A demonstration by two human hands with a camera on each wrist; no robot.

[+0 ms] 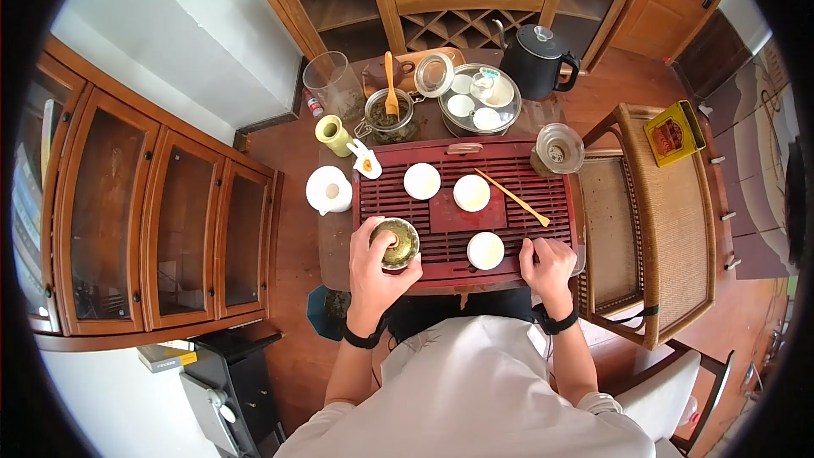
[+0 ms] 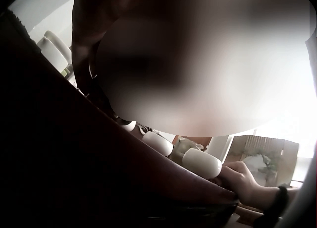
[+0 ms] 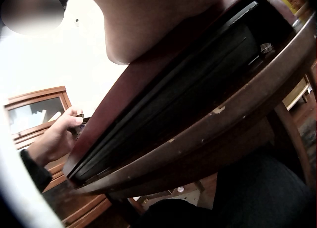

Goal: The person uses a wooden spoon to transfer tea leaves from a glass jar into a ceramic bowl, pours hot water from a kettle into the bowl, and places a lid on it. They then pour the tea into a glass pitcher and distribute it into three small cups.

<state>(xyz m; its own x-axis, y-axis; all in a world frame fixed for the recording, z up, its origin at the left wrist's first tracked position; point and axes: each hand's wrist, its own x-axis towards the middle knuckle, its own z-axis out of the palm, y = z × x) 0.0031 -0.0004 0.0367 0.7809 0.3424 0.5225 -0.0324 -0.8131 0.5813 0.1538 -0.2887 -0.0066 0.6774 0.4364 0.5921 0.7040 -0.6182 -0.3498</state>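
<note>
My left hand (image 1: 380, 270) holds a lidded tea bowl (image 1: 401, 253) over the near left corner of the dark red slatted tea tray (image 1: 421, 273). The bowl's top looks glassy, with green leaves showing; one finger lies on the lid. Near the bowl, three white cups stand on the tray: a left cup (image 1: 421, 181), a middle cup (image 1: 471, 192) and a front cup (image 1: 486, 251). Resting at the tray's near right edge, my right hand (image 1: 549, 265) has loosely curled fingers and nothing visible in it. A slim wooden stick (image 1: 515, 198) lies across the slats.
Left of the tray stands a white pitcher (image 1: 329, 190), with a green vase (image 1: 333, 134) and white strainer (image 1: 366, 161) behind. A tea-leaf jar (image 1: 392, 121), glass-lidded pot (image 1: 480, 102) and black kettle (image 1: 536, 64) line the back. A glass pitcher (image 1: 557, 150) occupies the tray's far right corner.
</note>
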